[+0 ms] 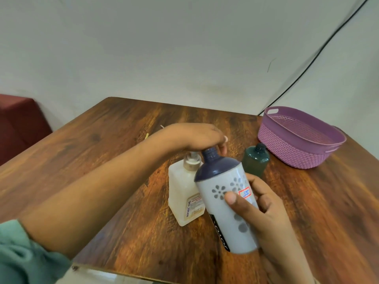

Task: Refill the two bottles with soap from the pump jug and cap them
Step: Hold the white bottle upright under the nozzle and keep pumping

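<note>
Wooden desk (102, 160) seen from the near edge. A purple basket (287, 148) stands by the far right corner. At mid-desk, the right hand (266, 212) grasps the white bottle (229, 228) round its body, clear of the desk. The bottle's long axis tilts from a base low and near the person to a dark-blue neck up and to the left. The neck lies just beside the head of the pump jug (182, 193), which stands upright on the desk. The left hand (194, 137) covers that head from above; whether its fingers clasp or merely press cannot be told. The green bottle (255, 160) stands between jug and basket, nearer the right hand. The nozzle-to-mouth alignment that likely governs filling is hidden.
</note>
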